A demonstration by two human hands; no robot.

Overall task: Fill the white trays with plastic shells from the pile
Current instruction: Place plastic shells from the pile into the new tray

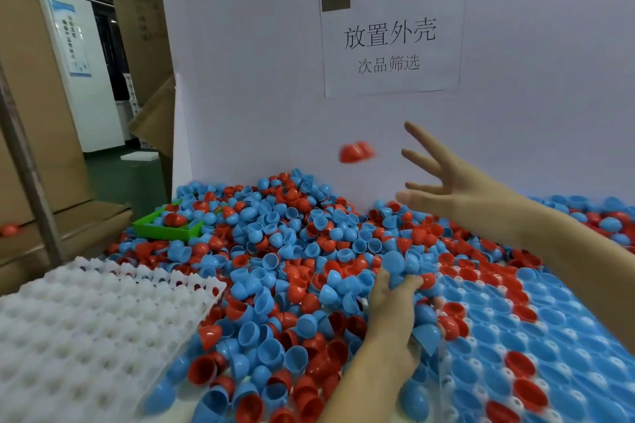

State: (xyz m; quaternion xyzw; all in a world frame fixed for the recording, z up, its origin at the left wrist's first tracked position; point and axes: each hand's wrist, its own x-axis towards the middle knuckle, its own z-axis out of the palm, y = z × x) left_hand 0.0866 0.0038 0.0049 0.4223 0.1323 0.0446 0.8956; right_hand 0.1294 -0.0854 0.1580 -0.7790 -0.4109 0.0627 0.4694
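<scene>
A big pile of blue and red plastic shells (275, 251) covers the table. An empty white tray (86, 326) lies at the front left. At the right, a second tray (536, 347) holds blue and red shells in its cups. My left hand (395, 302) grips a clump of blue shells (403, 266) at the pile's edge beside that tray. My right hand (446, 178) is raised above the pile with fingers spread, holding nothing. A red shell (355, 152) is in mid-air to its left, blurred.
A white board (275, 62) with a paper sign (391, 41) stands behind the pile. A green bin (165, 228) with a few shells sits at the pile's back left. Cardboard boxes (41, 113) stand at the left.
</scene>
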